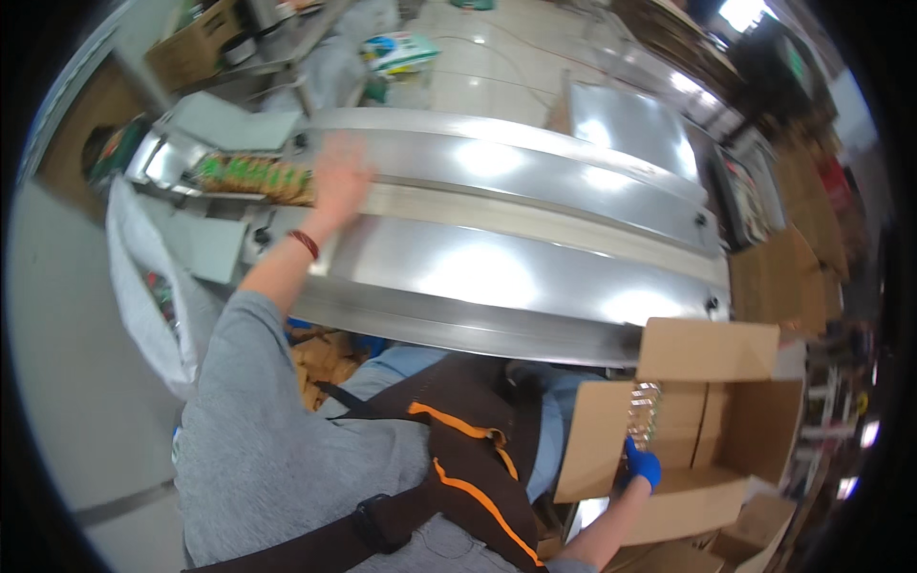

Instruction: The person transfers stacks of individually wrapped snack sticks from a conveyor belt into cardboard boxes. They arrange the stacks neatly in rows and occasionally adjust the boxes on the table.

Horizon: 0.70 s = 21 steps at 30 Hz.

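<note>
My left hand (342, 175), bare and blurred, is stretched over the cream belt (444, 204) of a stainless-steel conveyor. Its fingers are extended, and the palm side is beside the right end of a row of clear packets with green print and brown contents (254, 177). Whether it touches the last packet is unclear. My right hand (642, 465), in a blue glove, reaches into an open cardboard box (759, 422) at the lower right. There it is at the near end of a row of shiny packets (644, 412) along the box's left wall. The glove hides its grip.
Steel side panels (473, 265) flank the belt. A white sack (147, 308) hangs at the conveyor's left end. More cardboard boxes stand at the right (777, 279) and lower right (752, 530). A steel sheet (630, 129) lies beyond the conveyor.
</note>
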### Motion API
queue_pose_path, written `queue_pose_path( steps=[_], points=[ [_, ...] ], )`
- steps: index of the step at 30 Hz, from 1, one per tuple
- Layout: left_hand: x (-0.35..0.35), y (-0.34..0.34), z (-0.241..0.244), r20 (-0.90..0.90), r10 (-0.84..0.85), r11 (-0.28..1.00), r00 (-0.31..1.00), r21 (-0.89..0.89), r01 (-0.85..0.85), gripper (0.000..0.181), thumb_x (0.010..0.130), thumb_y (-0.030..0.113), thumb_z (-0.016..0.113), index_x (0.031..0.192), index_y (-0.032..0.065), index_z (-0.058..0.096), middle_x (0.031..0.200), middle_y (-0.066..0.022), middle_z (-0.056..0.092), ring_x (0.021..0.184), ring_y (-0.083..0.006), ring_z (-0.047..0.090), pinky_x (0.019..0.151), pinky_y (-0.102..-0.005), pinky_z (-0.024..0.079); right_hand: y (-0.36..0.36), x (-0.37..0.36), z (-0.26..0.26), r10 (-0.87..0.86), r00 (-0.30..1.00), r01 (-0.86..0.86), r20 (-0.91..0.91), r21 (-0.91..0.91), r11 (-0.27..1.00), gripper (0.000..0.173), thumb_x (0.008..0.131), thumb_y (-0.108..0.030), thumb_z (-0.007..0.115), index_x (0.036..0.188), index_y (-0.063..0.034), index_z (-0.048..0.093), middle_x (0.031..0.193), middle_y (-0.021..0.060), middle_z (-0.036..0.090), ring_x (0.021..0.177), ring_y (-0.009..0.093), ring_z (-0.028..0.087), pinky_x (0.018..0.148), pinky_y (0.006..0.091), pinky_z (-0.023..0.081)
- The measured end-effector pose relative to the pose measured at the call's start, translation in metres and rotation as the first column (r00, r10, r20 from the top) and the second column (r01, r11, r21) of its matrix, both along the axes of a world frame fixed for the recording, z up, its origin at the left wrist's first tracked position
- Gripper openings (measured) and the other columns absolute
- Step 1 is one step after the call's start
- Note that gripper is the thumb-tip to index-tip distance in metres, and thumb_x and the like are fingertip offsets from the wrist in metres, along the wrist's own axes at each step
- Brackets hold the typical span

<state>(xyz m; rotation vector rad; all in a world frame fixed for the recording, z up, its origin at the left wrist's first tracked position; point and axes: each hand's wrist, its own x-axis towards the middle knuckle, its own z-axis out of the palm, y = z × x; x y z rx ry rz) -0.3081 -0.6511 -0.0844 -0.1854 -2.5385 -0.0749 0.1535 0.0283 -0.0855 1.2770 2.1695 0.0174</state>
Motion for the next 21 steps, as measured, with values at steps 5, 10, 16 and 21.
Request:
queue_pose_path(
  steps=[5, 10, 16, 21],
  points=[
    [-0.007, -0.231, 0.025, 0.31, 0.67, 0.628, 0.674, 0.247, -0.738, 0.077, 0.103, 0.061, 0.041, 0.158, 0.0077, 0.039, 0.168, -0.0253, 0.024, 0.156, -0.039, 0.021, 0.122, -0.0629, 0.022, 0.048, 0.009, -0.015, -0.284, 0.959, 0.276, -0.008, -0.217, 0.936, 0.085, 0.088, -0.077, 0.057, 0.12, 0.0, 0.073, 0.115, 0.0272, 0.072, 0.112, 0.042, 0.069, 0.095, 0.05, 0.054],
    [0.014, -0.296, -0.002, 0.499, 0.598, 0.638, 0.627, 0.177, -0.749, 0.075, 0.104, 0.064, 0.024, 0.156, 0.0138, 0.043, 0.171, -0.0145, 0.022, 0.159, -0.035, 0.015, 0.121, -0.0665, 0.019, -0.008, -0.11, 0.056, 0.344, 0.89, -0.289, -0.299, 0.212, 0.934, 0.05, 0.091, -0.038, 0.076, 0.13, -0.0071, 0.068, 0.115, 0.0229, 0.073, 0.095, 0.04, 0.072, 0.078, 0.0463, 0.058],
    [-0.006, -0.259, 0.007, 0.488, 0.212, 0.766, 0.847, 0.456, -0.454, 0.075, 0.106, 0.064, 0.027, 0.128, 0.004, 0.067, 0.127, -0.0224, 0.069, 0.125, -0.0331, 0.062, 0.108, -0.046, 0.043, -0.174, -0.276, 0.035, 0.364, 0.414, -0.45, -0.834, 0.16, 0.879, 0.058, 0.095, -0.044, 0.072, 0.138, -0.0057, 0.064, 0.11, 0.0223, 0.074, 0.102, 0.035, 0.073, 0.089, 0.0435, 0.056],
    [-0.011, -0.161, -0.009, 0.426, -0.282, 0.689, 0.859, 0.714, -0.128, 0.067, 0.107, 0.057, 0.035, 0.106, -0.0014, 0.068, 0.089, -0.0163, 0.075, 0.091, -0.0286, 0.07, 0.088, -0.039, 0.051, -0.243, -0.383, -0.01, 0.647, 0.479, -0.647, -0.593, 0.259, 0.717, 0.074, 0.102, -0.063, 0.043, 0.156, -0.0122, 0.046, 0.16, 0.0151, 0.046, 0.153, 0.032, 0.033, 0.124, 0.0627, 0.015]
  ],
)
